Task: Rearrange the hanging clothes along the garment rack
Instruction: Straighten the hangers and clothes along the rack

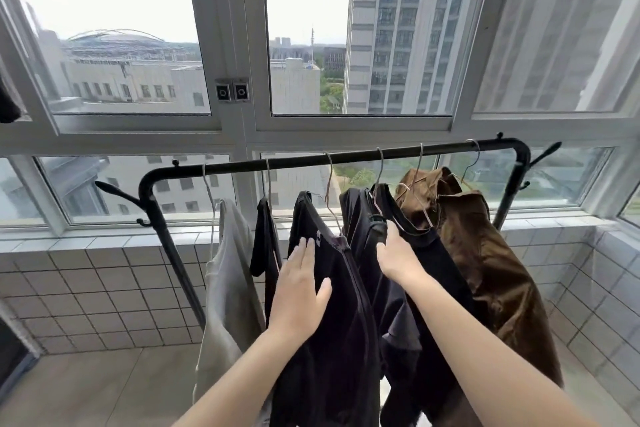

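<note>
- A black garment rack [332, 160] stands before the window, wire hangers hooked on its bar; no writing is readable.
- Hanging left to right: a beige garment [230, 284], black garments [332, 315], a brown jacket [485, 260].
- The left hand [299, 291] lies flat, fingers spread, on a black garment.
- The right hand [398, 253] grasps the neighbouring black garment's collar.

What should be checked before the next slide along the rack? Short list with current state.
1. Left hand flat on black shirt, no grasp: ok.
2. Right hand on the next black garment near its hanger; grip closure: cannot tell.
3. Hooks seated on rail: ok.
4. Free rail leftward, past the beige garment: ok.
5. Brown jacket bunched at right end: not ok.
</note>
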A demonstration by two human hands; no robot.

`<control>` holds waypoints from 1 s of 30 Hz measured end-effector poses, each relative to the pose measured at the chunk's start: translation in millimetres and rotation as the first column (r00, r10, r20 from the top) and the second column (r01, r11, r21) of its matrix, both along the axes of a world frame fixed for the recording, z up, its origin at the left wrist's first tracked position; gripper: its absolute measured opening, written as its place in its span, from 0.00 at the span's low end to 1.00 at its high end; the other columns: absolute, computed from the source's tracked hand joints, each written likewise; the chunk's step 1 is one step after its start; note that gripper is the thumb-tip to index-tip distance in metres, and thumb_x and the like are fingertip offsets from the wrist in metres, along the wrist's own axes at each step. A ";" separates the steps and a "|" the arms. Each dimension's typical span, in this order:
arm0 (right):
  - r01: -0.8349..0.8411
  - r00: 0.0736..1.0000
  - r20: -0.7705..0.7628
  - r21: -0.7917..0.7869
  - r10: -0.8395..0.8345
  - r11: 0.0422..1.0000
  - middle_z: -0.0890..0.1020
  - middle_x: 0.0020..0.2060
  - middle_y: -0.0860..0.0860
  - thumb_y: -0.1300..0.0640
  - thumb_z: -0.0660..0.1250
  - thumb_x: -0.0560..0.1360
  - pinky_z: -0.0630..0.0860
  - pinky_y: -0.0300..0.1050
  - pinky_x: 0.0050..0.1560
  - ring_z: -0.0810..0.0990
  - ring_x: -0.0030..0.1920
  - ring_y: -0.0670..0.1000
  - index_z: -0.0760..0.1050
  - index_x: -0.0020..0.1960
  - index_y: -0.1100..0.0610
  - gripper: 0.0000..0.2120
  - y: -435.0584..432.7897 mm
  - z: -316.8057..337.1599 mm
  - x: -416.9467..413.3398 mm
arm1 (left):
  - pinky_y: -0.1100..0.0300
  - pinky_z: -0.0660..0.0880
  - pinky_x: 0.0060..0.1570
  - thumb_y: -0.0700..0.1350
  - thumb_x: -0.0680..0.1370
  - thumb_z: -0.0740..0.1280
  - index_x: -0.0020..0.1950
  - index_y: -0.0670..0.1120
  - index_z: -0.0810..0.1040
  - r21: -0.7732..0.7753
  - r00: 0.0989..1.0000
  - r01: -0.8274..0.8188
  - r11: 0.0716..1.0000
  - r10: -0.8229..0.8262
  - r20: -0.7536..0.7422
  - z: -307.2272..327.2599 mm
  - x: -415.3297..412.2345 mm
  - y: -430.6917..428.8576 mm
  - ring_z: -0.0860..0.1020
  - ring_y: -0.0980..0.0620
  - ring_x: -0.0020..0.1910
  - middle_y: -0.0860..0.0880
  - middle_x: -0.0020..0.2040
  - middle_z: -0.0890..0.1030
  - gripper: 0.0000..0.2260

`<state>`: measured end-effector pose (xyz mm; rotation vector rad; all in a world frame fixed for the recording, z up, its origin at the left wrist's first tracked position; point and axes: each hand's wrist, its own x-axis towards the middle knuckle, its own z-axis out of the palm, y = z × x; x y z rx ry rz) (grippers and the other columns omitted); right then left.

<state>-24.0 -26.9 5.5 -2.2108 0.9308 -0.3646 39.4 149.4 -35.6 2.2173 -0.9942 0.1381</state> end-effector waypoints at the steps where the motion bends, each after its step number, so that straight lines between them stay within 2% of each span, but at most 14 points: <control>1: -0.027 0.999 -0.029 -0.005 0.027 1.000 0.77 0.58 0.62 0.65 0.51 0.79 0.72 0.47 0.50 0.77 0.52 0.59 0.45 0.78 0.55 0.30 3.7 -2.4 -0.7 | 0.56 0.48 0.76 0.51 0.80 0.61 0.78 0.50 0.48 0.022 1.000 0.019 1.000 -0.019 -0.008 -0.5 -2.3 -2.7 0.49 0.52 0.77 0.49 0.79 0.51 0.31; 2: -0.035 0.999 -0.035 -0.035 0.034 0.999 0.78 0.56 0.62 0.66 0.51 0.78 0.71 0.45 0.47 0.78 0.49 0.59 0.45 0.78 0.55 0.31 5.0 -4.8 -3.3 | 0.54 0.51 0.76 0.52 0.80 0.60 0.78 0.54 0.48 0.061 0.999 0.042 0.997 -0.041 -0.011 -1.2 -7.1 -7.5 0.50 0.51 0.77 0.49 0.79 0.50 0.30; 6: -0.051 0.999 -0.025 -0.108 0.048 0.993 0.78 0.59 0.63 0.69 0.51 0.77 0.69 0.43 0.47 0.78 0.55 0.60 0.45 0.78 0.56 0.32 10.4 -7.9 -2.2 | 0.51 0.53 0.75 0.55 0.80 0.58 0.75 0.65 0.50 0.199 0.994 0.112 0.974 -0.112 -0.011 -2.9 -18.8 -25.2 0.50 0.47 0.77 0.46 0.79 0.48 0.26; 11: -0.073 0.997 -0.021 -0.148 0.071 0.986 0.79 0.55 0.62 0.67 0.52 0.78 0.69 0.43 0.45 0.76 0.44 0.55 0.46 0.78 0.55 0.31 6.2 -5.9 -6.1 | 0.52 0.59 0.72 0.59 0.80 0.55 0.74 0.56 0.61 0.292 0.993 0.112 0.950 -0.093 -0.078 -1.1 -22.5 -39.9 0.54 0.45 0.76 0.41 0.78 0.49 0.23; 13: -0.056 0.998 0.013 -0.123 0.058 0.991 0.78 0.59 0.62 0.64 0.54 0.80 0.71 0.45 0.49 0.78 0.51 0.57 0.49 0.78 0.56 0.29 3.3 -6.4 -7.8 | 0.54 0.64 0.68 0.58 0.80 0.56 0.72 0.52 0.64 0.266 0.993 0.107 0.958 -0.087 -0.083 -0.8 -22.6 -38.5 0.59 0.47 0.74 0.41 0.78 0.52 0.22; 15: -0.004 0.993 0.115 -0.102 0.016 0.995 0.74 0.66 0.60 0.59 0.56 0.81 0.70 0.47 0.61 0.74 0.64 0.58 0.55 0.76 0.58 0.25 -0.6 -5.6 -10.9 | 0.57 0.67 0.65 0.56 0.80 0.57 0.68 0.49 0.68 0.216 0.993 0.099 0.971 -0.083 -0.081 -1.8 -19.6 -35.8 0.62 0.49 0.73 0.43 0.78 0.54 0.19; 16: 0.038 0.984 0.179 -0.128 -0.014 0.991 0.73 0.67 0.59 0.58 0.57 0.80 0.69 0.48 0.64 0.72 0.66 0.57 0.59 0.75 0.59 0.24 -4.1 -5.0 -13.9 | 0.57 0.67 0.64 0.55 0.80 0.58 0.66 0.48 0.69 0.196 0.993 0.098 0.976 -0.084 -0.082 -3.3 -17.3 -35.1 0.63 0.49 0.72 0.43 0.78 0.54 0.18; 19: 0.227 0.952 0.280 -0.373 -0.125 0.900 0.74 0.65 0.56 0.61 0.61 0.77 0.67 0.49 0.66 0.70 0.67 0.56 0.69 0.68 0.59 0.19 -19.7 -0.2 -26.1 | 0.53 0.69 0.66 0.53 0.80 0.59 0.67 0.48 0.67 0.184 0.992 0.109 0.977 -0.095 -0.083 -7.8 -13.0 -34.0 0.58 0.49 0.75 0.44 0.78 0.49 0.18; 21: 0.308 0.948 0.221 -0.471 -0.227 0.827 0.72 0.66 0.55 0.62 0.62 0.75 0.67 0.53 0.66 0.68 0.68 0.57 0.69 0.68 0.57 0.21 -31.0 2.2 -34.6 | 0.49 0.65 0.70 0.54 0.79 0.59 0.71 0.49 0.64 0.203 0.993 0.114 0.973 -0.106 -0.050 -10.1 -10.7 -33.4 0.50 0.48 0.77 0.45 0.79 0.45 0.21; 22: 0.312 0.950 0.159 -0.459 -0.268 0.832 0.71 0.67 0.55 0.61 0.62 0.75 0.67 0.55 0.66 0.67 0.69 0.57 0.67 0.70 0.56 0.23 -34.2 2.6 -38.1 | 0.48 0.61 0.72 0.54 0.79 0.59 0.72 0.49 0.62 0.214 0.994 0.112 0.970 -0.110 -0.019 -9.9 -8.9 -33.8 0.47 0.47 0.77 0.45 0.79 0.45 0.22; 24: 0.286 0.958 0.067 -0.322 -0.280 0.902 0.69 0.69 0.55 0.62 0.59 0.75 0.71 0.56 0.62 0.69 0.66 0.58 0.59 0.74 0.54 0.28 -35.2 2.6 -43.7 | 0.51 0.50 0.76 0.53 0.80 0.58 0.74 0.49 0.59 0.220 0.990 0.103 0.970 -0.122 0.071 -5.5 -6.2 -36.4 0.41 0.46 0.77 0.44 0.78 0.43 0.24; 26: 0.247 0.968 0.002 -0.222 -0.252 0.943 0.73 0.64 0.57 0.63 0.56 0.76 0.73 0.50 0.51 0.75 0.59 0.59 0.52 0.76 0.52 0.31 -33.4 -0.8 -46.9 | 0.53 0.40 0.75 0.52 0.80 0.57 0.76 0.50 0.55 0.190 0.982 0.102 0.976 -0.130 0.138 1.2 -8.1 -41.1 0.35 0.47 0.76 0.44 0.78 0.38 0.25; 28: 0.230 0.968 -0.051 -0.205 -0.245 0.951 0.78 0.59 0.59 0.61 0.55 0.77 0.73 0.50 0.49 0.78 0.54 0.60 0.50 0.77 0.52 0.30 -33.2 -4.0 -49.5 | 0.54 0.36 0.74 0.51 0.81 0.56 0.77 0.49 0.50 0.148 0.975 0.127 0.981 -0.151 0.162 6.8 -16.1 -47.4 0.32 0.49 0.75 0.45 0.78 0.36 0.27; 30: 0.221 0.970 -0.056 -0.184 -0.235 0.958 0.78 0.61 0.60 0.58 0.55 0.78 0.73 0.52 0.54 0.78 0.57 0.61 0.52 0.76 0.53 0.28 -33.7 -5.2 -50.0 | 0.58 0.38 0.74 0.51 0.81 0.56 0.78 0.48 0.46 0.113 0.975 0.182 0.977 -0.194 0.110 9.0 -26.0 -53.4 0.36 0.52 0.76 0.48 0.78 0.38 0.30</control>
